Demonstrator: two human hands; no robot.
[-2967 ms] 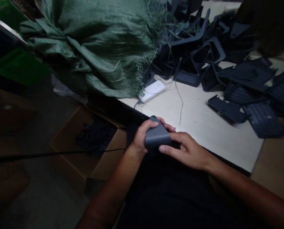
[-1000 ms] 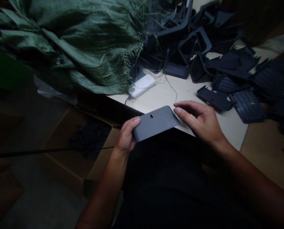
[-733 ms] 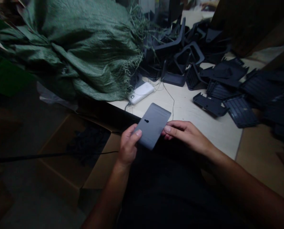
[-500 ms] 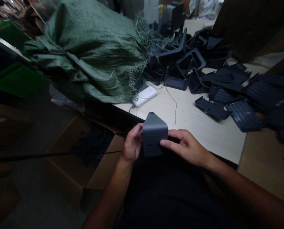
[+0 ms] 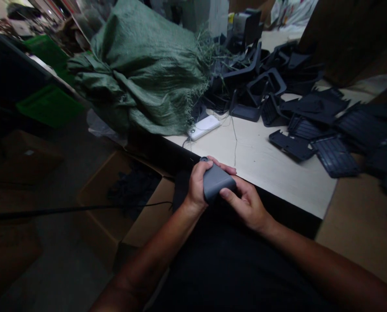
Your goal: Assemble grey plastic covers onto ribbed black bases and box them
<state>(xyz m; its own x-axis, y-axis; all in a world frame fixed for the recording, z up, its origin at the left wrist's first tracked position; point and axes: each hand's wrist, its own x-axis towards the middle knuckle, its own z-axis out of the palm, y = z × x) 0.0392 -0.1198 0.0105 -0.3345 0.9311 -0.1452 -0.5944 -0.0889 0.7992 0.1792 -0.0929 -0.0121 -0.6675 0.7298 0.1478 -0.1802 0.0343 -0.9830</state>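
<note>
- The left hand [image 5: 198, 182] and right hand [image 5: 245, 204] are together, both closed on one piece, with no gap between them and the part.
- The left hand wraps over the top of the piece, and its fingers [image 5: 221, 164] curl across to the far side.
- The right hand cups the piece from the lower right, with its fingertips [image 5: 227, 194] pressed on the near end.
- The piece is a folded grey plastic bracket [image 5: 217, 184], held between the hands just off the front edge of the table, above the person's dark clothing [image 5: 232, 268].
- The pale laminate table [image 5: 271, 182] runs just beyond the hands, with a thin wire [image 5: 235, 143] lying on it.
- Farther along sit a white power bank [image 5: 203, 128] and its cable.
- A heap of dark moulded plastic parts [image 5: 310, 112] lies across the table's far right.
- A bulging green woven sack [image 5: 141, 73] leans against the heap, with loose fibres at its mouth.
- To the left, below the table, stands an open cardboard box [image 5: 148, 225] holding dark cloth [image 5: 133, 190].
- A black cable [image 5: 83, 211] crosses in front of the box.
</note>
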